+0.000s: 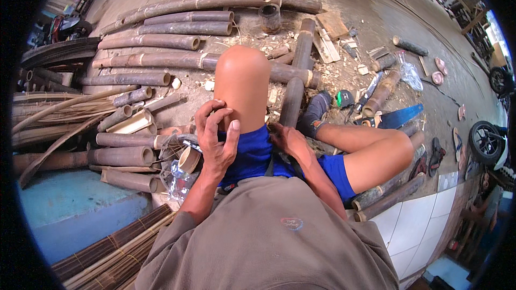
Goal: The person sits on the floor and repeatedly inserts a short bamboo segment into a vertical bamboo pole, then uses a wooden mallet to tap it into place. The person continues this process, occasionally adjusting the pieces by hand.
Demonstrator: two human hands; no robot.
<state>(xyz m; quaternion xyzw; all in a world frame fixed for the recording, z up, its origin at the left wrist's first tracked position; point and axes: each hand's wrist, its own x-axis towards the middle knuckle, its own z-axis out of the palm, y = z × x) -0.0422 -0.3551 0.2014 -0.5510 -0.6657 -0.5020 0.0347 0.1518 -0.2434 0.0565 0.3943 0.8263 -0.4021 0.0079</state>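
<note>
My left hand (pixel 216 147) is raised beside my bent left knee, its fingers apart and slightly curled, with nothing in them. Its fingertips come close to the thigh, just above the blue shorts (pixel 248 153). Between my legs, my right hand (pixel 288 139) is closed at the edge of the shorts; what its fingers hold, if anything, is hidden. Just beyond that hand lies a dark bamboo pole (pixel 292 99), its near end hidden. A handsaw (pixel 398 117) with a blue blade and a round green-and-black tape measure (pixel 344 98) lie near my right leg.
Several bamboo poles (pixel 180 28) lie across the floor ahead and left. Wood chips (pixel 317 83) are scattered beyond my feet. Bundled bamboo strips (pixel 113 244) rest at the lower left, beside a blue ledge (pixel 80 204). Sandals (pixel 437 156) and a motorbike wheel (pixel 485 142) are at the right.
</note>
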